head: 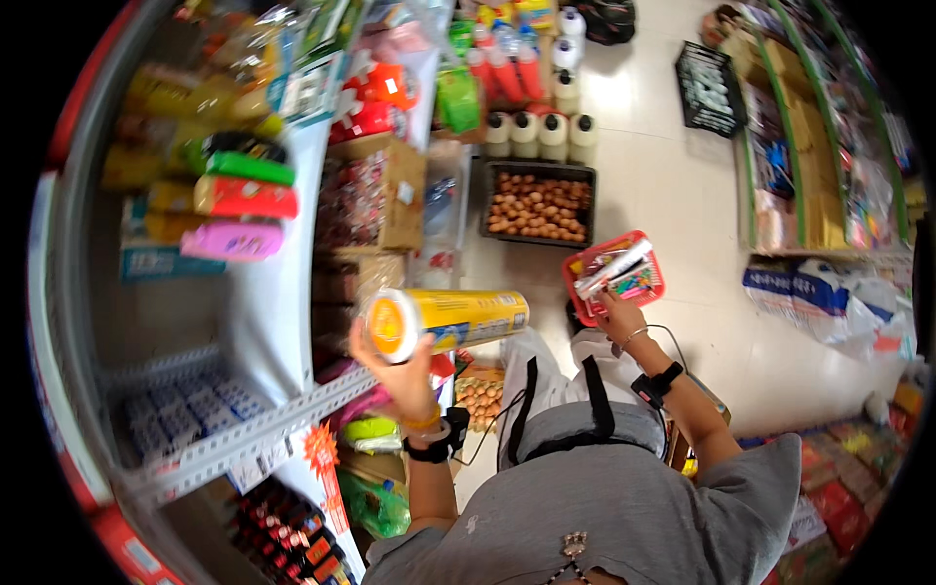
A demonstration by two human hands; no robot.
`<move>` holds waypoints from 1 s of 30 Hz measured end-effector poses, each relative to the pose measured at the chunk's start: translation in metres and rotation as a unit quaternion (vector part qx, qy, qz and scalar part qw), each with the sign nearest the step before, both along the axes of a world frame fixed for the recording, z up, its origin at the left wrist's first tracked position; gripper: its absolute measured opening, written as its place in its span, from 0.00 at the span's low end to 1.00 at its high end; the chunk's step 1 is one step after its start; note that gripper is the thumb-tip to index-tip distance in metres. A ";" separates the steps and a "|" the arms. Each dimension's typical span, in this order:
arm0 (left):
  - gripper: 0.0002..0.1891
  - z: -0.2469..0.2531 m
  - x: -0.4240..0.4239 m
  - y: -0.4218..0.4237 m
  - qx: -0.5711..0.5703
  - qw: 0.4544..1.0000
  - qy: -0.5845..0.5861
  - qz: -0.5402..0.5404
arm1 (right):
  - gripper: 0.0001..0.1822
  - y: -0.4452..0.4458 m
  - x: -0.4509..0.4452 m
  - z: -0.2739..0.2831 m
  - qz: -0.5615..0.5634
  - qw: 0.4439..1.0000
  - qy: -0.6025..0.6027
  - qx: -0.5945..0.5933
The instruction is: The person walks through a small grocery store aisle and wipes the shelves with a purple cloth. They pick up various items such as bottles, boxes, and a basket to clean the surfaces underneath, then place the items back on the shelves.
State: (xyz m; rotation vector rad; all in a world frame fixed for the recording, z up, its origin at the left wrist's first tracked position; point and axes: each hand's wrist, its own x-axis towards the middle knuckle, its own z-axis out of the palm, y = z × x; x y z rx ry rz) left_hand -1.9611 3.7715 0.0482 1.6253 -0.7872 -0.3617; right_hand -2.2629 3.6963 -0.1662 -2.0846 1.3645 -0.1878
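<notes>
My left hand (401, 373) is closed around the white-lidded end of a yellow cylindrical canister (468, 314), which lies sideways in front of the metal shelving. The canister bears printing and a blue picture. At the right, my right hand (621, 320) is at the near edge of a red plastic basket (659, 281), its fingers over the rim or the things inside; the exact hold is unclear. In the basket lie a white tube-like package (614, 267) and small multicoloured items (633, 281).
A dark crate of eggs (537, 240) stands on the floor beyond the canister, with bottles of pale liquid (553, 139) behind. Metal shelves (248, 417) with packages line the left. Green-edged shelves (793, 146), a black crate (706, 88) and bagged packs (826, 296) are at the right.
</notes>
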 end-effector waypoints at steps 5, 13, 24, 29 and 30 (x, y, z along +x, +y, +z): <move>0.49 -0.199 -0.020 -0.027 0.207 0.969 -0.087 -0.106 | 0.19 0.018 -0.032 -0.045 -0.117 0.988 0.053 0.080; 0.51 -0.456 -0.044 -0.076 0.395 0.876 -0.213 -0.176 | 0.17 0.035 -0.058 -0.077 -0.202 0.967 0.037 0.151; 0.48 -0.673 -0.065 -0.147 0.468 0.851 -0.128 -0.202 | 0.17 0.045 -0.052 -0.201 -0.225 0.938 0.010 0.262; 0.47 -0.714 -0.082 -0.134 0.470 0.851 -0.108 -0.207 | 0.17 0.056 -0.053 -0.219 -0.212 0.939 0.035 0.267; 0.47 -0.730 -0.082 -0.127 0.470 0.851 -0.088 -0.217 | 0.16 0.057 -0.054 -0.221 -0.231 0.928 0.027 0.292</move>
